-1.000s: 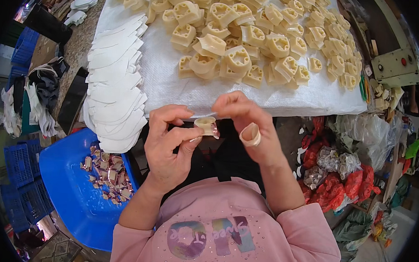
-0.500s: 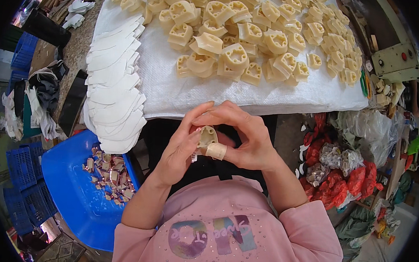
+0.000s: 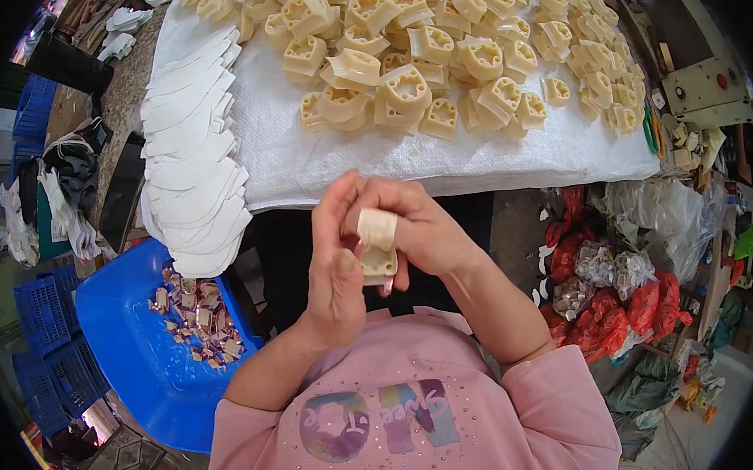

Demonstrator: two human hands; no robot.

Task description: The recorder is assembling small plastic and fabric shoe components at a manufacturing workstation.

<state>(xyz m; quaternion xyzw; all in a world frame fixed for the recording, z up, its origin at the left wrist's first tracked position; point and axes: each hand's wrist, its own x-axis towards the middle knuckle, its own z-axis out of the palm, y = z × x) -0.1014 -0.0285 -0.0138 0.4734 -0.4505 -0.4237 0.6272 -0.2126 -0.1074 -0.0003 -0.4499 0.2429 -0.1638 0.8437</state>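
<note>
Before my chest, a cream plastic shoe heel (image 3: 380, 266), hollow with small holes, is held between both hands. My left hand (image 3: 334, 286) closes on its left side, with the thumb along it. My right hand (image 3: 424, 231) curls over its far side, and a tan tape wrap (image 3: 378, 226) covers that thumb. The fingers hide much of the heel. Beyond the hands, many similar cream heels (image 3: 404, 90) lie heaped on a white woven cloth (image 3: 312, 166). Along its left edge runs an overlapping row of white insole-shaped pieces (image 3: 194, 151).
At lower left stands a blue basin (image 3: 139, 376) holding many small shiny purple-and-cream pieces (image 3: 199, 315). Blue crates (image 3: 50, 353) are stacked beyond it. Red plastic bags (image 3: 639, 316) and clear bags (image 3: 653, 217) lie at right, below a grey-green machine housing (image 3: 708, 92).
Both hands have turned the heel; its holed side now shows lower, nearer my chest. My right thumb has come up over it. The whole view has shifted slightly.
</note>
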